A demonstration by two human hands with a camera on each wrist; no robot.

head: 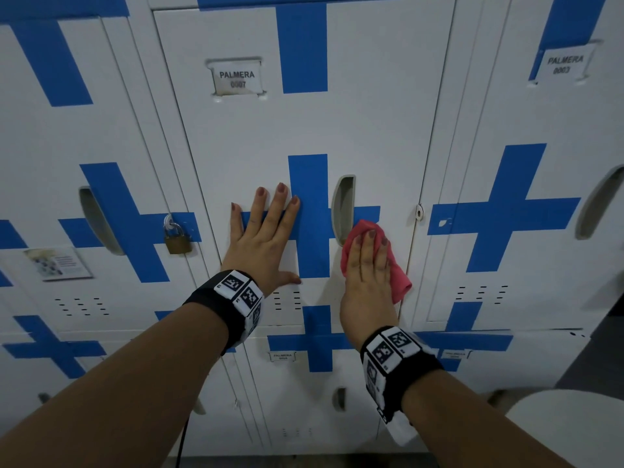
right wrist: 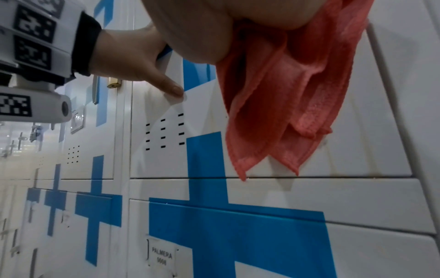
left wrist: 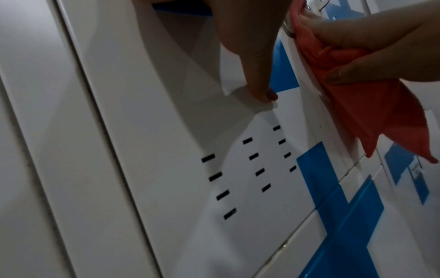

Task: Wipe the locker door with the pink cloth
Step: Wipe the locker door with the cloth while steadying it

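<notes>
The white locker door (head: 304, 130), marked with blue crosses and a PALMERA 0007 label, fills the head view. My left hand (head: 266, 238) lies flat on it with fingers spread, left of the recessed handle (head: 344, 207). My right hand (head: 369, 265) presses the pink cloth (head: 400, 282) against the door just below and right of the handle. Its fingers lie straight over the cloth. The left wrist view shows the cloth (left wrist: 369, 112) bunched between the right thumb and fingers. The cloth (right wrist: 285, 103) hangs in loose folds under the palm.
A brass padlock (head: 177, 241) hangs on the locker to the left. Vent slots (left wrist: 252, 156) sit in the door below my left hand. More lockers lie below and to both sides. A pale rounded object (head: 567, 427) stands at the lower right.
</notes>
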